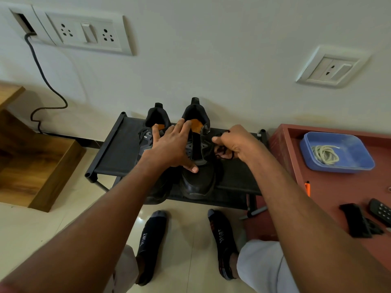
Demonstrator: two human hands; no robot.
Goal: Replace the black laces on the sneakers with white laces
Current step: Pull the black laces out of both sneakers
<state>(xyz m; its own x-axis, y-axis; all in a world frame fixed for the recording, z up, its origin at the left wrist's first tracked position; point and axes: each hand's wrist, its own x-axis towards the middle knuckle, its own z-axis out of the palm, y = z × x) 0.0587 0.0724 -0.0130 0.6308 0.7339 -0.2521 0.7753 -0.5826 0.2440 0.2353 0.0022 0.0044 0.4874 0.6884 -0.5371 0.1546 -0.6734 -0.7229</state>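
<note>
The right sneaker (pixel 197 157) on the black rack (pixel 118 153) is steadied by the spread left hand (pixel 173 144). A bunched black lace (pixel 222 152), seemingly pulled free, is gripped by the right hand (pixel 237 142) beside it. Next, the white laces (pixel 325 154), in the blue tray (pixel 357 163) right of the rack, must be fetched.

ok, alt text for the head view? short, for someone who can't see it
A person's left hand rests spread on the right-hand black sneaker of a pair on a low black shoe rack, while the right hand grips a bunched black lace beside it. White laces lie coiled in a blue tray on a red cabinet to the right.
</note>
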